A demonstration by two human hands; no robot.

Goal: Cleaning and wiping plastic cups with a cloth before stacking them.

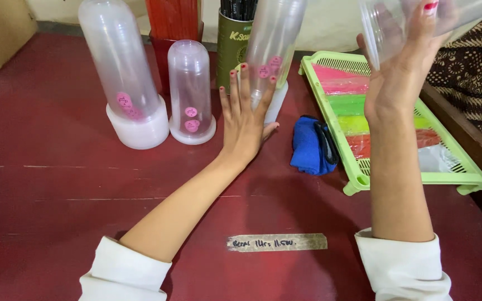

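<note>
Quite a bit is cut off here. The clear cup (419,22) in the right hand (400,78) runs out of the top edge, so only part of its wall and rim shows. It's raised well above the red table (57,184), over the far end of the green tray (419,178), and looks tipped with its long axis slanting up to the right, mouth toward the lower left. The fingers wrap around it from behind, so that hand is grasping the cup, though the thumb side is blurry through the plastic.

The left hand (245,120) is spread flat against a tall clear bottle (271,56), fingers (244,83) pressed on its front, not curled around it. That bottle stands upside down on its white cap, long axis vertical but leaning slightly right, and its top is cropped too.

Two more inverted bottles, a big one (121,67) and a shorter one (189,89), stand left of it. A folded blue cloth (308,147) lies between the hand and the tray.
</note>
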